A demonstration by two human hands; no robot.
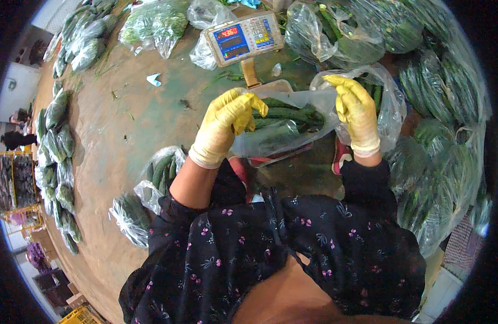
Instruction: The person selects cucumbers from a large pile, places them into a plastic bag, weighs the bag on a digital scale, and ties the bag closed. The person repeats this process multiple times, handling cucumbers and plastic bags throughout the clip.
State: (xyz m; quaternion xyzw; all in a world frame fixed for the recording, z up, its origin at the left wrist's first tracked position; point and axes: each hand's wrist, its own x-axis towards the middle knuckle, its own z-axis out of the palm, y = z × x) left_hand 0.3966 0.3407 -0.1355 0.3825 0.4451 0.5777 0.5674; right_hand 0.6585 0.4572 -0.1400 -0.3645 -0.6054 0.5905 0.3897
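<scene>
A clear plastic bag [269, 139] with long green cucumbers [289, 111] inside lies across the platform of a weighing scale [275, 86]. At its left end my left hand [230, 117], in a yellow-coated glove, has its fingers curled on the film. My right hand [356, 107], gloved the same way, is at the bag's right end. Its fingers are bent at the taut edge of the film, with the index finger stretched out to the left. The exact pinch of each hand is partly hidden. Beyond the bag stands the scale's lit display [245, 38] on a post.
Another open bag of cucumbers [384, 93] stands just right of my right hand. Large filled bags [431, 182] crowd the right side. Two smaller bags [164, 170] [129, 218] sit by my left elbow. Wrapped bundles [56, 150] line the floor at left; a bag of greens [153, 26] lies ahead.
</scene>
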